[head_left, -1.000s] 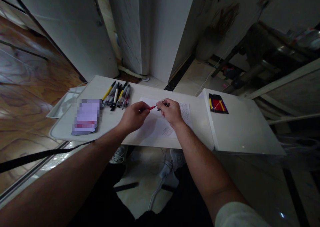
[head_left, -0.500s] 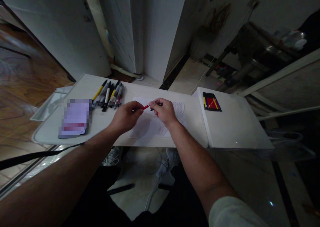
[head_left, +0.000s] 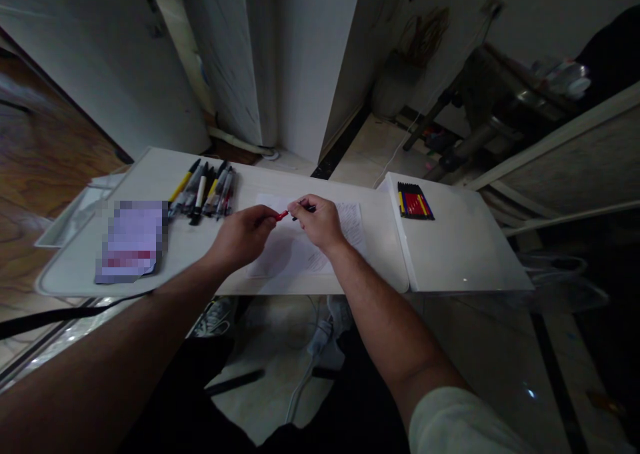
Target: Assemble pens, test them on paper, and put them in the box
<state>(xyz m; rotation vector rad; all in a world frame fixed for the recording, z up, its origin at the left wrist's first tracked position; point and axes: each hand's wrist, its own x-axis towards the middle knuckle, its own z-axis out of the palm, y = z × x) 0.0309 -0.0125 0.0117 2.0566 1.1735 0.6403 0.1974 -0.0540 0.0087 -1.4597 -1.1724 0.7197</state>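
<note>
Over the sheet of paper (head_left: 280,254) with handwriting on its right side, my two hands almost meet. A slim red pen (head_left: 282,215) is pinched between the thumb and fingers of my left hand (head_left: 244,233). My right hand (head_left: 321,223) is closed at the pen's right end. From its fingers sticks a dark, slim piece (head_left: 311,209), perhaps a pen cap; most of it is hidden. Left of my hands lies a loose group of pens and markers (head_left: 201,194), in black, yellow, white and clear.
A blurred-out purple and white item (head_left: 134,234) lies at the left of the white table (head_left: 187,277). On the white box-like surface (head_left: 460,254) at the right rests a row of coloured pens (head_left: 416,202) with black ends. A wall corner (head_left: 300,74) rises behind the table.
The whole view has shifted slightly, so the table and its things sit further left in the picture. Both hands stay together at the red pen, with little change in grip.
</note>
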